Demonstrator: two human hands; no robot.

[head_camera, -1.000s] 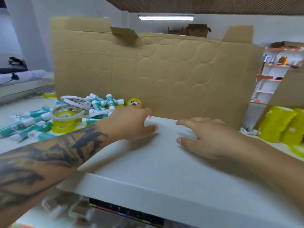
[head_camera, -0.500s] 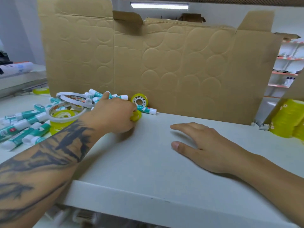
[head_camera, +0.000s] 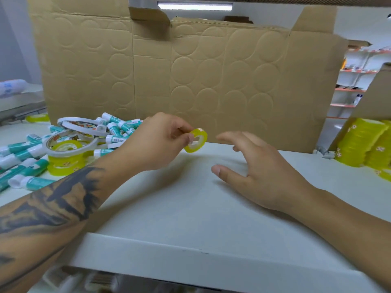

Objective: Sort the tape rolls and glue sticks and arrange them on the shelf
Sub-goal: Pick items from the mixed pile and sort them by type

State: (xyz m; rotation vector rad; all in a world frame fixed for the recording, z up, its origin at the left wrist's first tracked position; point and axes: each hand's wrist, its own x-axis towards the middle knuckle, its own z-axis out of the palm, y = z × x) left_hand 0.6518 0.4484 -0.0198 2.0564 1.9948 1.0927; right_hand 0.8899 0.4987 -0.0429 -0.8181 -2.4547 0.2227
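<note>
My left hand (head_camera: 156, 140) pinches a small yellow tape roll (head_camera: 196, 140) just above the white shelf (head_camera: 190, 208), near its back. My right hand (head_camera: 260, 166) hovers right beside the roll, fingers spread and relaxed, holding nothing. At the left lies a mixed pile: teal-and-white glue sticks (head_camera: 23, 153), thin white tape rolls (head_camera: 78, 124) and a stack of yellow tape rolls (head_camera: 65, 157). More yellow tape rolls (head_camera: 359, 142) stand stacked at the right end of the shelf.
A tall flattened cardboard sheet (head_camera: 190, 77) stands upright along the back of the shelf. Another cardboard piece (head_camera: 376, 94) leans at the far right, with store shelves (head_camera: 355, 70) behind. A lone yellow roll (head_camera: 38, 118) lies far left.
My left hand lifted the small yellow tape roll out of the pile and carried it right. My right hand rose off the shelf and spread its fingers toward the roll.
</note>
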